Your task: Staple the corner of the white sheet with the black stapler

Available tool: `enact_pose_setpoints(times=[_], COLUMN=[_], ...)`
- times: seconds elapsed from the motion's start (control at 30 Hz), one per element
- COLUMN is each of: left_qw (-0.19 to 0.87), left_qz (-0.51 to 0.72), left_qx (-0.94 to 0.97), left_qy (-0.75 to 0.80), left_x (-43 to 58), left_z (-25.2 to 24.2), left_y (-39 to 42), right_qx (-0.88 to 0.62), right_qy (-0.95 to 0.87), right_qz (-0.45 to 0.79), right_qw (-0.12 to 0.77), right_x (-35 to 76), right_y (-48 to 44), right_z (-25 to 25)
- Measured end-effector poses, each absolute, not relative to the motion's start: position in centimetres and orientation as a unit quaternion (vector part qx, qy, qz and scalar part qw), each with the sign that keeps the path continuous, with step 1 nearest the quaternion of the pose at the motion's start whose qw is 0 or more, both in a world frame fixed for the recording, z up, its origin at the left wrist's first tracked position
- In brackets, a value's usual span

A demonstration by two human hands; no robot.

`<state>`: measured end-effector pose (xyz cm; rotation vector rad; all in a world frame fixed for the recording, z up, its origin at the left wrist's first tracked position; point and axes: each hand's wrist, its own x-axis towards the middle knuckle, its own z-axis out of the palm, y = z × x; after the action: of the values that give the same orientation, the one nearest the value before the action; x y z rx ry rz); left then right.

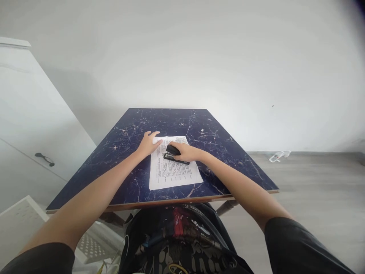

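Note:
Printed paper (173, 177) lies on the dark blue marbled table (125, 192). Over its middle is a black stapler (172, 150), its nose pointing left. My right hand (185, 151) is wrapped round the stapler from the right, fingers on its top and thumb low at its side. At the paper's upper left edge rests my left hand (148, 143), fingers spread, thumb on the sheet and the other fingers reaching past its edge onto the table. Whether the paper is one sheet or a stack, I cannot tell.
A white cabinet (37, 114) with a dark handle (45, 159) stands at the left. Below it is a white perforated rack (91, 245). The white wall (194, 57) rises behind the table. A clear plastic item (279, 156) lies on the floor at the right.

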<state>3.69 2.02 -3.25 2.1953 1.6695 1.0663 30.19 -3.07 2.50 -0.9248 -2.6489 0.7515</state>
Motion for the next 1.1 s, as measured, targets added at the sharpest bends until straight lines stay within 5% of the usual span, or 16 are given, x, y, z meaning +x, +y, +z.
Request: enact_pose_setpoints(times=[0.5,0.7,0.97,1.1], left_qw=[0.143,0.150,0.117,0.139], left_qz=[0.344,0.339,0.356,0.422], left_qx=[0.704,0.704,0.703,0.674], left_qy=[0.604,0.606,0.605,0.591], left_x=[3.1,2.2,0.5,-0.9], left_z=[-2.9,-2.5,-1.9,-1.1], left_y=[1.7,2.0,2.5,3.6], right_qx=[-0.474,-0.590,-0.580,-0.601], right_qy=[-0.839,-0.747,-0.806,-0.794], right_qz=[0.261,0.095,0.094,0.087], right_qw=[0.057,0.291,0.067,0.035], right_x=[46.1,45.9,42.8,41.6], right_y=[-4.4,1.7,7.4,8.1], right_z=[4.0,2.4,-2.2,-2.8])
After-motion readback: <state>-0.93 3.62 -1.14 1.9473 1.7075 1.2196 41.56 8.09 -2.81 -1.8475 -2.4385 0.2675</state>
